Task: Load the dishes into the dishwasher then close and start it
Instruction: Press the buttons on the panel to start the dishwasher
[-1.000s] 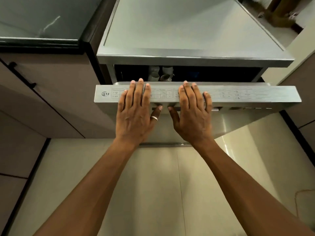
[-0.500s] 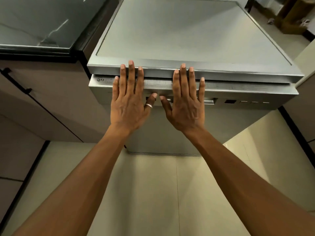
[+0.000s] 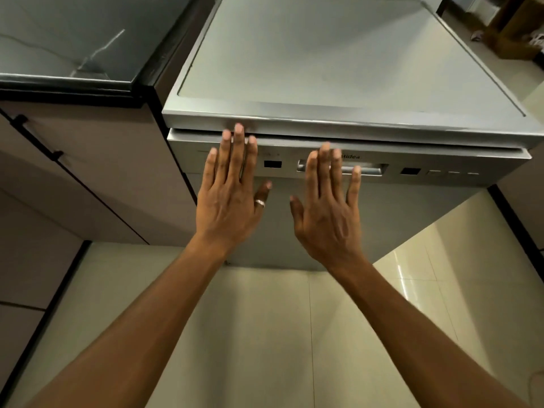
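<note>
The dishwasher door (image 3: 412,213) stands upright and looks shut (no dishes in view), so closing seems finished. The left hand (image 3: 229,201) and right hand (image 3: 326,213) lie flat on its upper front, fingers (image 3: 238,148) straight and apart. Next, I think, one fingertip must press start on the control strip (image 3: 453,173).

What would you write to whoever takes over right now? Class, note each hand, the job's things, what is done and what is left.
Left hand: open, flat at the door, near its upper edge.
Right hand: open, flat over the handle.
The door is shut; no dishes in view.
Done: closing. Left: start it.
</note>
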Action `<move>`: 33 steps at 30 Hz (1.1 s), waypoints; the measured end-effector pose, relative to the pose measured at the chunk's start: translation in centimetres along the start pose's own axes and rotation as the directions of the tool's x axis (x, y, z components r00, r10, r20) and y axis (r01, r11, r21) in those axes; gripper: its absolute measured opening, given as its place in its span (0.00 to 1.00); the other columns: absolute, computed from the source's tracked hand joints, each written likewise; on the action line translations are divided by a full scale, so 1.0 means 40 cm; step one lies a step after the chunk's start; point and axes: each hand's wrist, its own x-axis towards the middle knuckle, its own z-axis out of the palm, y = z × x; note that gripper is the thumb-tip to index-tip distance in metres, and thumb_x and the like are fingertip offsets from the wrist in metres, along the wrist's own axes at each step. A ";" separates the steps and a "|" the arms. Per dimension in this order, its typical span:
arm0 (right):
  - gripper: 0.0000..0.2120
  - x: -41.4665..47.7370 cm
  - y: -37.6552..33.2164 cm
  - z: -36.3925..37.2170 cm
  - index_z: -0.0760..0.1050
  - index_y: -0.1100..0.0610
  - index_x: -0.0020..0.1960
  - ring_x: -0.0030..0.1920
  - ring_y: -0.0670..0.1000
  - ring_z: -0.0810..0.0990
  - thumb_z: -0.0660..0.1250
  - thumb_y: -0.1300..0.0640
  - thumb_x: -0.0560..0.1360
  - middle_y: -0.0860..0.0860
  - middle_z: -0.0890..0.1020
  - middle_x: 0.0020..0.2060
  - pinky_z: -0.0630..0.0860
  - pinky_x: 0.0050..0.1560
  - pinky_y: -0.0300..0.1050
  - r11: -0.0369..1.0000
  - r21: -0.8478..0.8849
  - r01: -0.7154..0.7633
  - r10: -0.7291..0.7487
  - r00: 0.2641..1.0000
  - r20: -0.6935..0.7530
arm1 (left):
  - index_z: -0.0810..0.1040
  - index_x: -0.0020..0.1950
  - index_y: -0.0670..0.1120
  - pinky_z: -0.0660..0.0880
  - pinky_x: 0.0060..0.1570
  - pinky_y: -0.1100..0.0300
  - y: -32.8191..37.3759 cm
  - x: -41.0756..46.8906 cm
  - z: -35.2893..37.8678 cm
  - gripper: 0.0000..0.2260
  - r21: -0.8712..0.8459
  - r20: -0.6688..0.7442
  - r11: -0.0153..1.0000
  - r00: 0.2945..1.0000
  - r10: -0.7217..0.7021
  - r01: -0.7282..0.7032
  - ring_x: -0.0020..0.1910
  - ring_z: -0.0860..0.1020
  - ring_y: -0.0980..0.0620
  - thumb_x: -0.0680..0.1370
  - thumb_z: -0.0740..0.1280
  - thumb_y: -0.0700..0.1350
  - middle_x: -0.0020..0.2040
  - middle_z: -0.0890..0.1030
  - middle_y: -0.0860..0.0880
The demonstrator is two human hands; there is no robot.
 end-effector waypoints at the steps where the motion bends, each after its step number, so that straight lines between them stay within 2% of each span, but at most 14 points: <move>1: 0.37 -0.020 -0.014 0.012 0.46 0.61 0.82 0.81 0.58 0.41 0.57 0.44 0.83 0.59 0.46 0.81 0.44 0.79 0.65 1.000 0.004 0.019 -0.019 0.999 0.026 | 0.48 0.83 0.40 0.48 0.80 0.45 -0.001 -0.026 0.010 0.35 -0.002 0.017 1.000 1.000 0.007 -0.007 0.82 0.45 0.41 0.84 0.57 0.58 0.83 0.47 0.39; 4: 0.37 -0.036 -0.041 0.049 0.45 0.60 0.82 0.81 0.57 0.42 0.57 0.44 0.83 0.57 0.44 0.82 0.42 0.79 0.64 0.998 0.000 0.056 -0.056 0.995 0.082 | 0.47 0.83 0.41 0.47 0.80 0.45 -0.022 -0.079 0.038 0.36 0.008 0.055 1.000 0.998 -0.022 0.022 0.82 0.45 0.41 0.84 0.58 0.58 0.83 0.46 0.39; 9: 0.36 0.002 -0.060 0.078 0.44 0.59 0.82 0.81 0.56 0.41 0.55 0.42 0.83 0.57 0.44 0.82 0.43 0.79 0.63 0.999 -0.006 0.033 -0.032 0.995 0.095 | 0.44 0.83 0.41 0.42 0.80 0.45 -0.088 -0.084 0.054 0.36 0.057 0.080 0.993 0.991 -0.108 0.103 0.82 0.43 0.42 0.84 0.56 0.58 0.83 0.45 0.40; 13: 0.37 0.021 -0.070 0.092 0.44 0.61 0.82 0.82 0.58 0.44 0.54 0.41 0.84 0.59 0.46 0.82 0.42 0.79 0.63 1.000 0.022 0.009 -0.010 0.997 0.077 | 0.41 0.83 0.41 0.44 0.80 0.44 -0.117 -0.069 0.068 0.37 0.057 0.102 0.995 0.991 -0.089 0.084 0.82 0.42 0.43 0.84 0.56 0.59 0.83 0.42 0.41; 19: 0.40 0.047 -0.082 0.100 0.45 0.62 0.82 0.82 0.58 0.46 0.53 0.37 0.83 0.59 0.49 0.82 0.45 0.79 0.65 1.000 0.007 -0.025 0.024 0.998 0.056 | 0.42 0.83 0.41 0.47 0.80 0.41 -0.126 -0.051 0.076 0.41 0.053 0.118 0.996 0.990 -0.072 0.066 0.82 0.43 0.43 0.82 0.54 0.65 0.83 0.42 0.42; 25: 0.45 0.048 -0.083 0.097 0.43 0.60 0.82 0.82 0.57 0.44 0.53 0.31 0.80 0.57 0.46 0.82 0.43 0.79 0.65 0.999 -0.015 -0.042 0.043 0.995 0.093 | 0.41 0.83 0.41 0.50 0.79 0.39 -0.130 -0.052 0.073 0.43 0.058 0.125 0.997 0.991 -0.050 0.043 0.82 0.42 0.43 0.81 0.56 0.67 0.83 0.42 0.42; 33: 0.45 0.045 -0.089 0.087 0.45 0.60 0.82 0.82 0.57 0.45 0.54 0.31 0.80 0.57 0.47 0.82 0.47 0.77 0.69 0.998 -0.027 -0.057 0.059 0.995 0.085 | 0.41 0.82 0.40 0.49 0.79 0.40 -0.117 -0.054 0.054 0.47 0.065 0.144 0.997 0.988 -0.057 0.048 0.82 0.42 0.42 0.79 0.58 0.69 0.83 0.42 0.41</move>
